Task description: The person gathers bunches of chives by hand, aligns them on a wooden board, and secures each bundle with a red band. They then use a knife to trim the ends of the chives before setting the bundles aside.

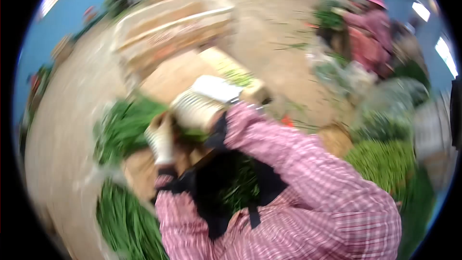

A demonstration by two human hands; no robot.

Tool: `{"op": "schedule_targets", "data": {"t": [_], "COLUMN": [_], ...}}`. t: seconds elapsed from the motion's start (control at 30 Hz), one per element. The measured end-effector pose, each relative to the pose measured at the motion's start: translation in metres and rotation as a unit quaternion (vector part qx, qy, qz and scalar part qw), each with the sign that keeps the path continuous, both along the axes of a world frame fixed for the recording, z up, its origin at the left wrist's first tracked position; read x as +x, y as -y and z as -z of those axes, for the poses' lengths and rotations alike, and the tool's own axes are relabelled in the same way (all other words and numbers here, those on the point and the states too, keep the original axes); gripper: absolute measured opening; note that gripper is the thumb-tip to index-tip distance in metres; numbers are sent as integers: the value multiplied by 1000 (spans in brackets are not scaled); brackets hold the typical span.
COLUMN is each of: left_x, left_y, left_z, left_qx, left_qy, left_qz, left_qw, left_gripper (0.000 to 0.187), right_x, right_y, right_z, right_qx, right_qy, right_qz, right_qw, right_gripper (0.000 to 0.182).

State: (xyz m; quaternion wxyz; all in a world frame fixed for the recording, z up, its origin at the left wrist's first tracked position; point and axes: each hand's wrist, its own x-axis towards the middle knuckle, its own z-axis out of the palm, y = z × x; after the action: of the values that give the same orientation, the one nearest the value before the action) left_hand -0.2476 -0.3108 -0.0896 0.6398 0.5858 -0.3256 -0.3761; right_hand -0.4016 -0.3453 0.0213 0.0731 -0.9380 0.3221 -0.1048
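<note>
My left hand [161,139], in a whitish glove, is curled against a bunch of long green leafy stalks [130,125]. The leaves fan out to its left, and some green shows on its other side, between my hands. Just above and to the right is my right hand [195,109], also gloved; its fingers are bent down, blurred and partly hidden. A bright white flat piece [216,88] with a dark edge overlaps the back of this hand; its kind is too blurred to tell. More long green stalks [127,221] lie at the lower left.
A large whitish foam box [173,31] stands ahead, beside a pale block [236,72] with green bits on top. To the right are a pile of thin green stems [380,168] and a clear plastic bag [390,108]. Another person [370,33] sits farther back among greens.
</note>
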Motion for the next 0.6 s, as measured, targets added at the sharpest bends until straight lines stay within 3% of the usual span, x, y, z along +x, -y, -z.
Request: {"op": "schedule_targets", "data": {"t": [0.03,0.07,0.13,0.2,0.27,0.33,0.37,0.4,0.47,0.5,0.6], "left_x": [7,15,34,41,46,33,35,40,46,40,34], "left_y": [8,14,25,25,19,12,14,17,23,15,2], "left_z": [10,13,18,25,15,3,5,8,12,-7,-15], "left_qx": [-46,-36,-2,6,28,14,13,3,-17,-9,-42], "left_qy": [56,10,-50,-122,-99,-2,-2,65,200,288,218], "left_qz": [-2,31,48,45,69,78,80,88,101,108,92], "left_qw": [997,999,998,992,992,997,997,994,975,951,971], "left_gripper": [23,22,19,21,19,16,16,16,15,13,12], "right_x": [23,38,43,47,42,41,34,31,28,25,22], "right_y": [22,30,21,11,3,9,11,14,15,13,14], "right_z": [42,59,61,61,71,101,108,114,121,119,111], "right_qx": [-61,-99,-93,-53,-22,-89,-101,-102,-121,-115,-114], "right_qy": [45,30,28,-9,7,139,191,191,300,335,334], "right_qz": [-11,20,99,109,105,140,102,103,60,50,-2], "right_qw": [997,994,990,993,994,976,971,971,944,934,935], "right_gripper": [19,16,17,21,21,15,15,15,13,12,13]}}
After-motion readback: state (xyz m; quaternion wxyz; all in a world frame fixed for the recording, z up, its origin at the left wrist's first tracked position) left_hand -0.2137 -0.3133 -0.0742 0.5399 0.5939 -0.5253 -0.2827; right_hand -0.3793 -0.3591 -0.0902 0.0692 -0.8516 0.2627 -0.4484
